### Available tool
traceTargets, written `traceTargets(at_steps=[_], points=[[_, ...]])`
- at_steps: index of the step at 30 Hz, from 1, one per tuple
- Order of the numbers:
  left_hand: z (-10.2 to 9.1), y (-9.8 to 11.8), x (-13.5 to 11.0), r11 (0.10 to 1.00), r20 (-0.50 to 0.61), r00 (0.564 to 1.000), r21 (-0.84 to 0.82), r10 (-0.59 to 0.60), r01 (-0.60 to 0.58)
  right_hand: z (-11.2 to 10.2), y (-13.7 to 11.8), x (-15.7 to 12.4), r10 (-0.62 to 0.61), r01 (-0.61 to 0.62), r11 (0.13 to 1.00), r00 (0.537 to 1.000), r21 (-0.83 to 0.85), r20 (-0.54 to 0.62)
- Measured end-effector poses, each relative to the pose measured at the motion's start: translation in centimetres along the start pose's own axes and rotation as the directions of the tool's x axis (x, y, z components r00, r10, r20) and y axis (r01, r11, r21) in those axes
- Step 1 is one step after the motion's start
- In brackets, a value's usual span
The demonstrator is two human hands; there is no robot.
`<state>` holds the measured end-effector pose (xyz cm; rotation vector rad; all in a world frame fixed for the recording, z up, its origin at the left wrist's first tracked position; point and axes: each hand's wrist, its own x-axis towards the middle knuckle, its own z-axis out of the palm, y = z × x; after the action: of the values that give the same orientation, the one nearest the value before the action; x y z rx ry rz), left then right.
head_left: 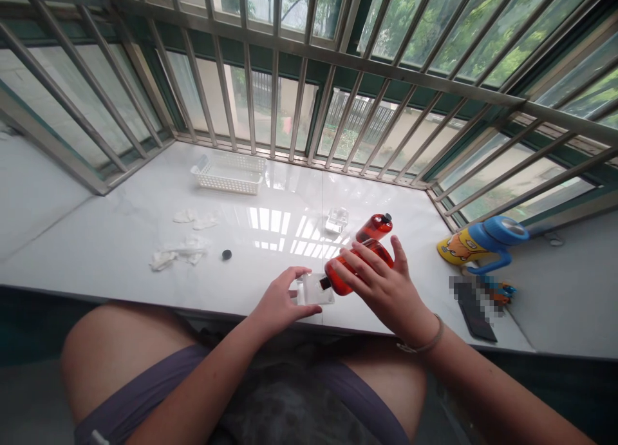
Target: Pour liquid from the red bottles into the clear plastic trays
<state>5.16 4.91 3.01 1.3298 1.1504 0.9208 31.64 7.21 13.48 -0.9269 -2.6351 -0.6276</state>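
In the head view, two bare hands work at the near edge of a white tabletop [275, 265], around one clear box [311, 292]. The left hand [284, 297] grips this box from its left side, thumb along the near edge and fingers at the far one. The right hand [381, 281], to the right of the box, is wrapped over one of two red bottles: the held bottle [345, 277] is tilted, its dark neck pointing down at the box; whether the two touch I cannot tell. One bracelet [437, 335] circles the right wrist. The second bottle [369, 229], with one black cap on it, is beyond the box and to its right. One small clear container [337, 220] sits beyond the box, slightly right. One loose black lid [226, 255] lies left of the box; farther left are crumpled white tissues [193, 248] in two groups, their exact number unclear. One white basket [226, 186] is beyond and left of the box. Well to the right of the box are one yellow-and-blue flask [466, 246], one black slab [477, 319] and one blue-and-orange item [505, 292], partly pixelated.
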Motion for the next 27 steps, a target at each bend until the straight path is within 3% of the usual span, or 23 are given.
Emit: traceTargets(at_steps=[4,7,9,13,18,22,27], points=[[-0.3,-0.2,-0.2,1.0,0.0,1.0,-0.013,-0.012,0.012,2.8,-1.3,-1.9,0.19,-0.191,0.975,0.982,0.111,0.017],[-0.7,-0.6,-0.3,1.0,-0.015,1.0,0.014,-0.001,0.001,5.4,-2.4,-3.2,0.376,-0.365,0.891,0.926,0.268,0.01],[-1.1,-0.8,-0.4,0.996,-0.025,1.0,0.084,0.016,-0.014,7.1,-3.3,-4.0,0.507,-0.463,0.789,0.862,0.405,-0.002],[-2.0,-1.3,-0.5,0.974,-0.05,0.998,0.227,0.024,-0.012,9.9,-5.0,-5.0,0.723,-0.594,0.535,0.69,0.601,0.038],[-2.7,-2.1,-0.5,0.979,-0.024,1.0,0.204,-0.013,0.017,12.1,-5.7,-5.9,0.836,-0.689,0.262,0.512,0.676,0.197],[-3.0,-2.7,-0.4,0.982,-0.008,0.998,0.177,-0.058,0.059,13.1,-4.9,-5.8,0.845,-0.67,0.135,0.463,0.729,0.269],[-3.6,-1.8,-0.2,0.923,-0.059,0.993,0.368,-0.098,0.113,14.3,-3.9,-5.5,0.833,-0.674,0.122,0.468,0.728,0.294]])
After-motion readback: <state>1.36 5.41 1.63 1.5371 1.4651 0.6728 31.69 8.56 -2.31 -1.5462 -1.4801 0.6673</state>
